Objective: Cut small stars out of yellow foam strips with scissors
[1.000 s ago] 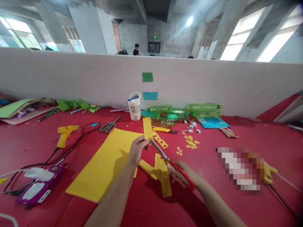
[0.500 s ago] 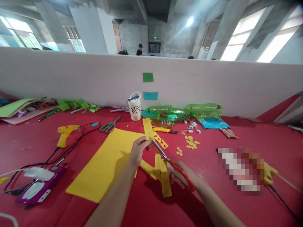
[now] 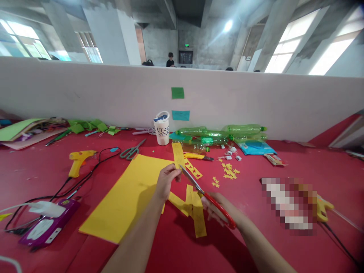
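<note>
My left hand (image 3: 166, 182) pinches a narrow yellow paper strip (image 3: 178, 154) that stands up from its fingers. My right hand (image 3: 220, 210) grips red-handled scissors (image 3: 207, 197), whose blades point up-left and meet the strip just beside my left fingertips. Under my left forearm lies a large yellow paper sheet (image 3: 127, 197) on the red table (image 3: 256, 235). More yellow strips (image 3: 196, 212) lie flat between my two hands.
Behind stand a white cup (image 3: 162, 131), grey scissors (image 3: 131, 151), green plastic bottles (image 3: 222, 133) and cut yellow stars (image 3: 229, 171). A yellow glue gun (image 3: 78, 161) with black cable and a purple device (image 3: 47, 227) lie left. Another glue gun (image 3: 324, 208) lies right. A white partition (image 3: 85, 94) backs the table.
</note>
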A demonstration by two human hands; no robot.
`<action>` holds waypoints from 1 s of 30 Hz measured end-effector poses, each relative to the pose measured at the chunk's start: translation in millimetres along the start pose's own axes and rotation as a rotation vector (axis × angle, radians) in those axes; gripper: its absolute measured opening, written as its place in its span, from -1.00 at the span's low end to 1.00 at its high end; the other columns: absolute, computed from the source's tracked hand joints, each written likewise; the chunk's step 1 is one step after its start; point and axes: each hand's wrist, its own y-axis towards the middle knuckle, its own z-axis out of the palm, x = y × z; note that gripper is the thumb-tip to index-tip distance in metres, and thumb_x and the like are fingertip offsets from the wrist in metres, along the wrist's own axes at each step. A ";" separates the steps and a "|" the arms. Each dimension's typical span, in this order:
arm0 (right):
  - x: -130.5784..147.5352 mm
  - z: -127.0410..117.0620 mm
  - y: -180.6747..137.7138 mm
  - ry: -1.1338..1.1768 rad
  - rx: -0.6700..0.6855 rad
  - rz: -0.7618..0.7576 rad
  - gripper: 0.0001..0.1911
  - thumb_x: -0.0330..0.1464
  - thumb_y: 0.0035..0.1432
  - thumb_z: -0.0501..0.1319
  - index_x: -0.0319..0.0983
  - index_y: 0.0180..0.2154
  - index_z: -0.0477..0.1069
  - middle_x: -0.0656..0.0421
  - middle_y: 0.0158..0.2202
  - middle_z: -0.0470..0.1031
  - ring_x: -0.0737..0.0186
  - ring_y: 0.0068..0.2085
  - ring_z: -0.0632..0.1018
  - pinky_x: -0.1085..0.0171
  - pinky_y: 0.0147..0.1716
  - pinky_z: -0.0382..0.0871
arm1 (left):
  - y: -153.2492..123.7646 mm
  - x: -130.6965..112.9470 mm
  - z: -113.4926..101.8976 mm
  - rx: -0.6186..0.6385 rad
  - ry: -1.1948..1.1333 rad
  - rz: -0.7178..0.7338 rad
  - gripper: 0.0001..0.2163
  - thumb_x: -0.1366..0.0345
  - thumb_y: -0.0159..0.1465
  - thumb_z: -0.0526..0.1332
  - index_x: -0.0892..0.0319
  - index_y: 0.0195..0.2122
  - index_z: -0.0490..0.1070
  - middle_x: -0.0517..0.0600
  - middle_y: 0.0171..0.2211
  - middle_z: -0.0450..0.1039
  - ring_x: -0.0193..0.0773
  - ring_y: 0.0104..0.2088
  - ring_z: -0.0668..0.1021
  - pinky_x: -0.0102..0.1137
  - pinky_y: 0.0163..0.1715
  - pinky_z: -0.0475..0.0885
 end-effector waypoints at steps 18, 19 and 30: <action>2.5 -1.8 -3.8 -0.024 -0.030 -0.007 -0.65 -0.09 0.11 0.04 -0.22 -0.51 0.14 0.41 -0.76 0.06 0.53 -0.79 0.11 0.39 -0.63 0.28 | 1.1 1.3 -4.6 -0.023 -0.109 -0.019 -0.90 0.40 0.07 0.12 0.20 -0.57 0.27 -0.13 -0.68 0.24 -0.42 -0.62 0.30 -0.48 -0.58 0.21; 2.6 -1.8 -3.7 -0.023 -0.028 -0.002 -0.65 -0.08 0.11 0.04 -0.22 -0.51 0.14 0.41 -0.75 0.07 0.52 -0.79 0.12 0.40 -0.64 0.28 | 1.2 0.8 -4.9 -0.025 -0.113 -0.012 -0.91 0.40 0.07 0.12 0.20 -0.57 0.27 -0.13 -0.68 0.24 -0.43 -0.62 0.30 -0.49 -0.58 0.20; -0.8 1.3 1.5 0.002 -0.014 0.014 -0.62 -0.05 0.10 0.03 -0.23 -0.50 0.14 0.39 -0.73 0.10 0.53 -0.78 0.14 0.45 -0.72 0.14 | 1.1 0.6 -1.9 -0.002 -0.042 -0.005 -0.86 0.32 0.14 0.11 0.22 -0.54 0.30 -0.11 -0.65 0.27 -0.42 -0.60 0.33 -0.47 -0.54 0.21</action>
